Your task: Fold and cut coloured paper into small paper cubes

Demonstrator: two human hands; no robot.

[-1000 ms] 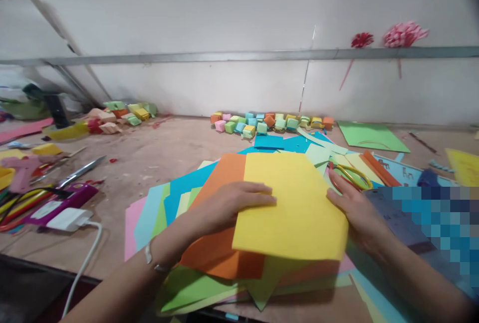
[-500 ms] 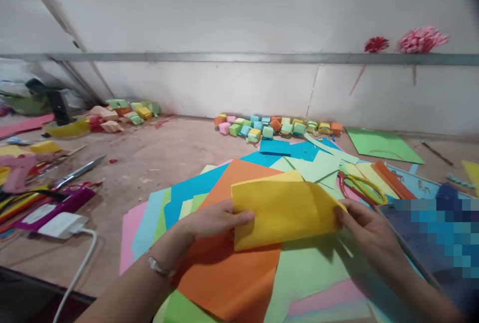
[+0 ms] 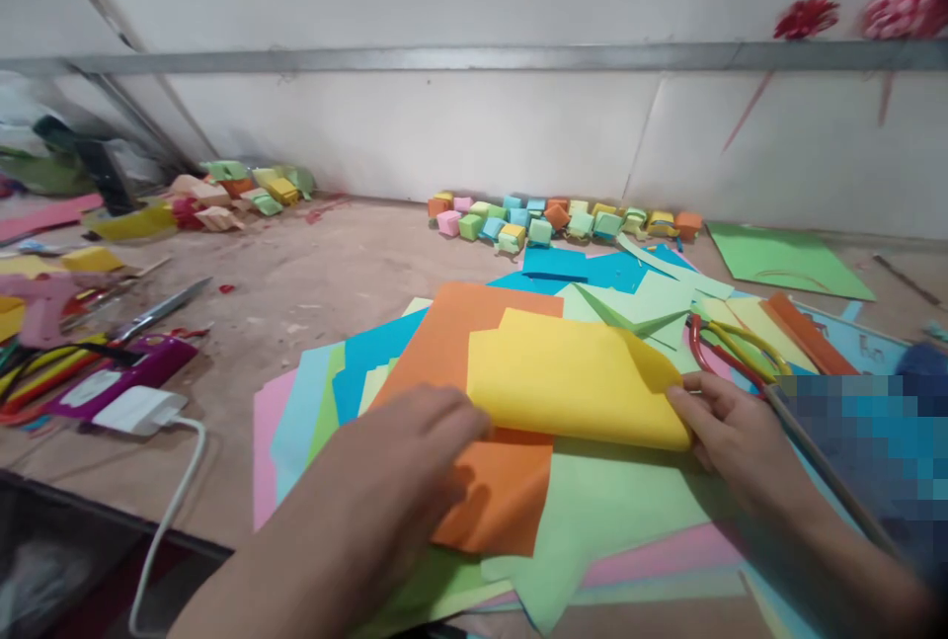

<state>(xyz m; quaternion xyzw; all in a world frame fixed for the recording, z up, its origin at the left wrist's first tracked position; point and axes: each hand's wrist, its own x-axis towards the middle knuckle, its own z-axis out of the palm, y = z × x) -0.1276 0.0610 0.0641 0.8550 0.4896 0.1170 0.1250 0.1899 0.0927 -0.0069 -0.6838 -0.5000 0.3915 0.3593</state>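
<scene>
Stretching sideways, folded yellow paper (image 3: 567,377), right grip (image 3: 733,432) pinching right end, left grip (image 3: 396,466) unclear

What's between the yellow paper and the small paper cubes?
In the head view, blue paper, pale green paper and the far end of an orange sheet lie between the yellow paper and the cubes.

One Loosely Bent, One Pinching

Our bare left forearm (image 3: 274,560) reaches in from the lower left; our left hand (image 3: 404,461), slightly blurred, shows its back, fingers (image 3: 451,412) loosely bent. Our right forearm (image 3: 836,530) slants in from the lower right, and our right hand (image 3: 730,427) pinches between thumb and curled forefinger.
</scene>
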